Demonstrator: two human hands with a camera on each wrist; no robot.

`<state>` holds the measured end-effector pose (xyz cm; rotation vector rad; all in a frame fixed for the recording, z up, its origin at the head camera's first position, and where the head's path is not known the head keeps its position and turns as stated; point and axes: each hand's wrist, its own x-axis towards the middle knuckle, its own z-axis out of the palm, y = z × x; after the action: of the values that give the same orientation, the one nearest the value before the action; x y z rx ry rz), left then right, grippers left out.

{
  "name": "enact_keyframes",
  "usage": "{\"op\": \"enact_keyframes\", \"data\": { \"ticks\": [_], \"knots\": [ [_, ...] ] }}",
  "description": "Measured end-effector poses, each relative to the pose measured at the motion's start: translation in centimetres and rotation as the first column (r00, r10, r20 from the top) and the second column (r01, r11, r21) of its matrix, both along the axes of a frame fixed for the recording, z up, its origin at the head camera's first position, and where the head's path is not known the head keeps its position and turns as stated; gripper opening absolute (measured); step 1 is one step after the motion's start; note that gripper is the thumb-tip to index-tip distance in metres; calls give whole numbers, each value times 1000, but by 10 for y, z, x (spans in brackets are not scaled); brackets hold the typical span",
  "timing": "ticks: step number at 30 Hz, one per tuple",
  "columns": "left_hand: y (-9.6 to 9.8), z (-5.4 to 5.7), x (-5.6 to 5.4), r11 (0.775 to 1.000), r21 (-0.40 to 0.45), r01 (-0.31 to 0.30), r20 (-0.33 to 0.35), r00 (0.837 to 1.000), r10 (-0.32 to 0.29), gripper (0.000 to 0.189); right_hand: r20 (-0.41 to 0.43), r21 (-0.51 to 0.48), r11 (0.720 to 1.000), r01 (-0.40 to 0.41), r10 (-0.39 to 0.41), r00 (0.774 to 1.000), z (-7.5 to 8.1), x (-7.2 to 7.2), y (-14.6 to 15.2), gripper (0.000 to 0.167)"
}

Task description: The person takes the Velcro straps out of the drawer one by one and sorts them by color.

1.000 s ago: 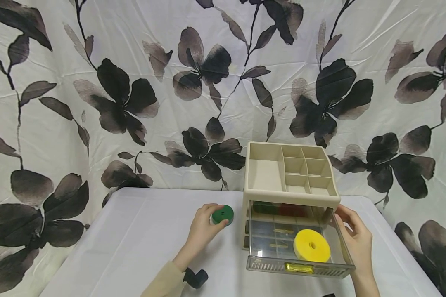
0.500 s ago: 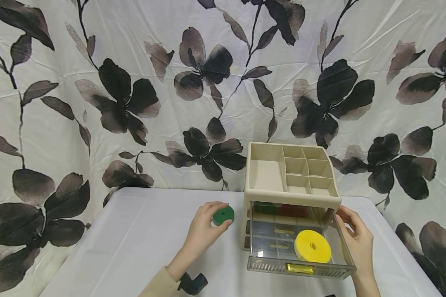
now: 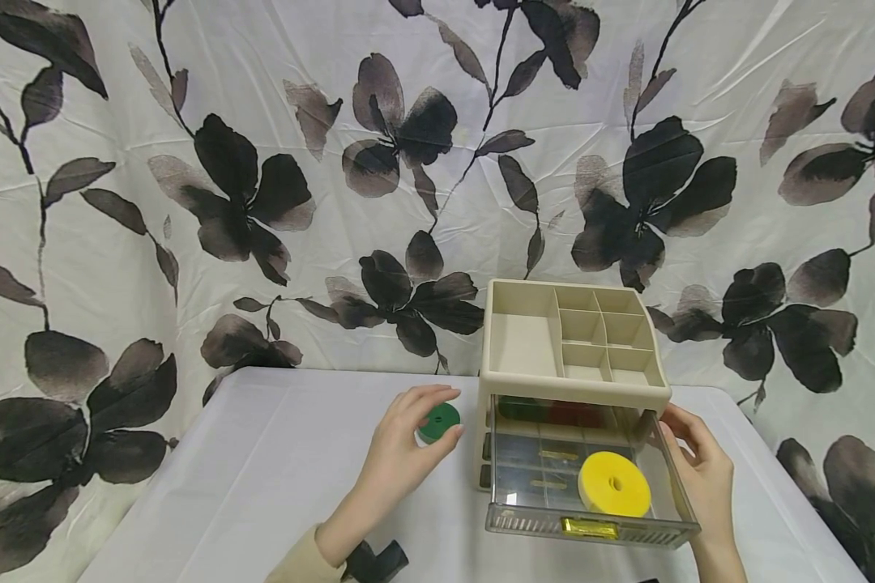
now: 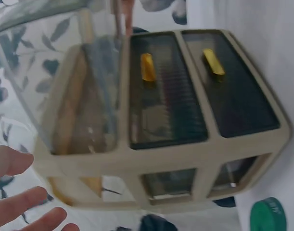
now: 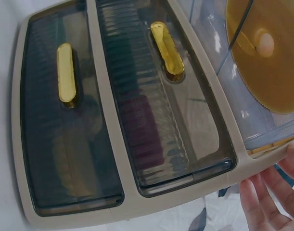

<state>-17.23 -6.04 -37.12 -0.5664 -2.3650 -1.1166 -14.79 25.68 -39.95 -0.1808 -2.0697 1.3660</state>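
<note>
A round green disc with a small centre hole (image 3: 438, 422) lies on the white table, left of a cream drawer cabinet (image 3: 574, 389). My left hand (image 3: 406, 441) is around it, thumb and fingers spread, with a gap to the disc; the left wrist view shows the fingers well apart from the green disc (image 4: 268, 216). The cabinet's clear top drawer (image 3: 532, 518) is pulled out, a large yellow disc (image 3: 630, 486) inside. At the cabinet's right side, my right hand (image 3: 702, 470) touches the frame with its fingertips, also seen in the right wrist view.
Two lower smoked drawers with gold handles (image 5: 66, 72) are closed, with coloured things dimly showing inside. Divided compartments (image 3: 521, 340) top the cabinet. A black strap-like object (image 3: 388, 560) appears by the left wrist. A flowered curtain (image 3: 408, 202) hangs behind the table.
My left hand's thumb and fingers have spread away from the green disc, letting it go, and the hand has drawn slightly toward me. The right hand stays at the cabinet's side.
</note>
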Motion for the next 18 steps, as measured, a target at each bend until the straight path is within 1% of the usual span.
{"op": "enact_keyframes", "data": {
  "ticks": [5, 11, 18],
  "knots": [
    [3, 15, 7, 999, 0, 49, -54, 997, -49, 42, 4, -7, 1000, 1, -1, 1000, 0, 0, 0, 34],
    [11, 31, 13, 993, -16, 115, -117, 986, -116, 41, 13, -4, 1000, 7, -7, 1000, -2, -1, 1, 34],
    [22, 45, 18, 982, -66, 175, -142, 973, -183, 40, 6, -15, 1000, -6, 6, 1000, -2, -1, 1, 34]
  ]
}}
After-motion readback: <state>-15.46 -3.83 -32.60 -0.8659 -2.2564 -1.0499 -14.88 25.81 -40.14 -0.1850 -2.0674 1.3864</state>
